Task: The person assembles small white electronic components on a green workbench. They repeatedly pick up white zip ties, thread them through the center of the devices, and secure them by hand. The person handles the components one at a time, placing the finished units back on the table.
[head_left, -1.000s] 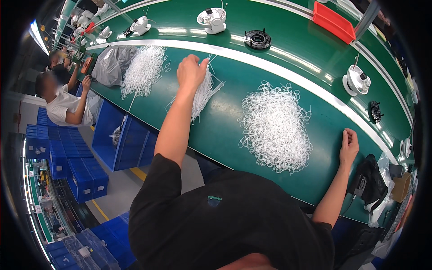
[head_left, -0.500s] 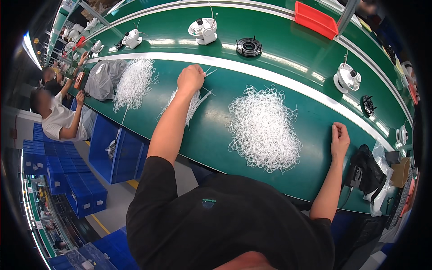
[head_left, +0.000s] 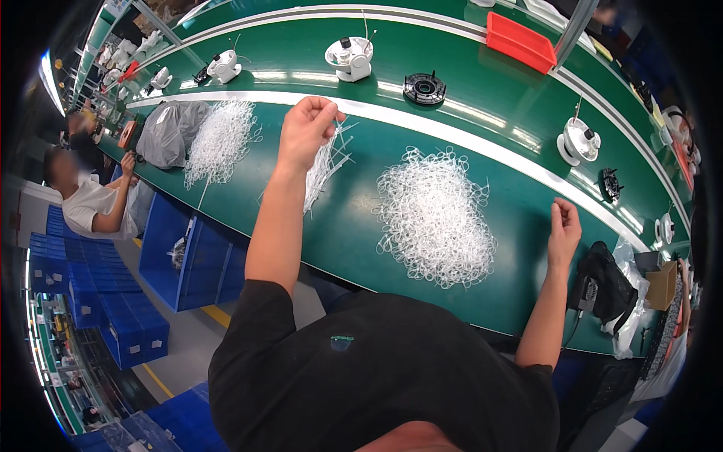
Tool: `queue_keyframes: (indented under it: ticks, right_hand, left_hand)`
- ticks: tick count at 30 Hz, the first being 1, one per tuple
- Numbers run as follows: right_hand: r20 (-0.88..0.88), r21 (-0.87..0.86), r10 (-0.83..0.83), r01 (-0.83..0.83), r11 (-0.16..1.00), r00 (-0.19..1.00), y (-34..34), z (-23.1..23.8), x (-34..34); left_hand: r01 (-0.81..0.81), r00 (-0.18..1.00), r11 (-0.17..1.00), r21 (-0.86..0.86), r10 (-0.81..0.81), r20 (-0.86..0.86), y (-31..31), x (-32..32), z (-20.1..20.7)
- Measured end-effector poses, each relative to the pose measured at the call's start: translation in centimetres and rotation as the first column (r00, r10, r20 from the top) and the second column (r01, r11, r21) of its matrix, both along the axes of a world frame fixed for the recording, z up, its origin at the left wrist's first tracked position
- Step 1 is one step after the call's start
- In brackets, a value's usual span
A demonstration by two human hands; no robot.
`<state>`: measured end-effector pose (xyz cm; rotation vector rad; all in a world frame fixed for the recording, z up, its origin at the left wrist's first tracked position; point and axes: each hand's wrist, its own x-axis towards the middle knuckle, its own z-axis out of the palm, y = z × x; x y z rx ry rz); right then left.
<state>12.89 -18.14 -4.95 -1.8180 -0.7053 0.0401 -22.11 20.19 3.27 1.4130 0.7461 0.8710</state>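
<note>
My left hand (head_left: pixel 307 132) is closed, thumb and forefinger pinched together, above the far end of a small heap of straight white plastic strips (head_left: pixel 325 172) resembling cable ties. Whatever the pinch holds is too small to make out. To the right of that heap lies a large pile of white looped ties (head_left: pixel 437 218) on the green tabletop (head_left: pixel 346 233). Beyond the pile's right side, my right hand (head_left: pixel 563 230) hovers with curled fingers and the thumb near the forefinger. Anything between those fingertips is not discernible.
A second pile of white ties (head_left: pixel 222 143) and a grey plastic bag (head_left: pixel 164 135) sit left. White fan-like housings (head_left: pixel 352 59) and black round parts (head_left: pixel 424 89) stand along the green belt, near a red tray (head_left: pixel 520 44). A black bag (head_left: pixel 606 286) lies right; a co-worker (head_left: pixel 94 200) sits left.
My left hand has drawn slightly left and its fingers have turned, uncovering more of the straight strips. My right hand stays about where it was. The housings have shifted a little along the belt.
</note>
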Motion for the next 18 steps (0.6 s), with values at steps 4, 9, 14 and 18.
queue_keyframes:
  ticks: [4, 9, 14, 18]
  right_hand:
    - [-0.021, 0.137, 0.323, -0.318, 0.938, 0.946, 5.2, 7.8, -7.8]
    - [0.005, 0.141, 0.672, -0.666, 0.732, 0.740, 11.3, 10.5, -16.6]
    - [-0.054, 0.173, 0.720, -0.704, 0.689, 0.692, 13.0, 9.2, -19.0]
    - [-0.051, 0.151, 0.740, -0.727, 0.670, 0.671, 12.8, 8.8, -18.9]
  left_hand:
    - [0.170, 0.925, 0.980, -0.104, -0.122, 0.360, -5.2, 0.6, -0.6]
    - [0.337, 0.832, 0.925, -0.175, -0.205, 0.515, -11.6, 2.5, -1.2]
    - [0.419, 0.783, 0.882, -0.215, -0.232, 0.577, -14.0, 2.0, -1.8]
    - [0.485, 0.752, 0.829, -0.279, -0.232, 0.616, -14.4, 1.6, -2.2]
